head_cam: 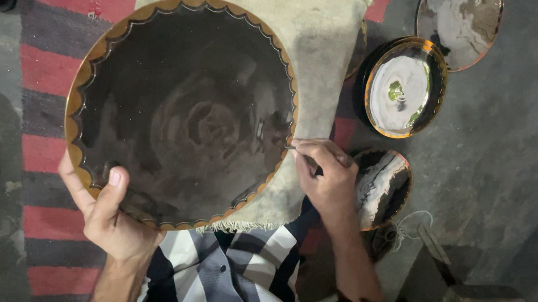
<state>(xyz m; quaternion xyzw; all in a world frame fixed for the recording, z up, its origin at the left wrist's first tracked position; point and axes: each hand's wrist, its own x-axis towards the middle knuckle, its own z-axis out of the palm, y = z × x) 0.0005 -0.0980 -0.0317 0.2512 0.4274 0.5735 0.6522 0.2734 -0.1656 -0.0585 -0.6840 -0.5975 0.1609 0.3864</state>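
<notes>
Head view: dark glossy round tray (184, 113), scalloped gold rim.

Bare floor far rt (509, 153), small plates (403, 88) crowd rt hand (328, 178)

A grey concrete floor (509, 153) carries a red-and-grey striped rug (42, 154) and three painted plates (403, 88).

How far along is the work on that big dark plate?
The large round plate already has a scalloped golden border around its whole rim, over a dark, glossy centre. In hand: the left hand steadies its lower edge while the right hand holds a thin tool at the right rim. Left: I cannot tell what remains. Three smaller plates lie on the floor alongside.
</notes>
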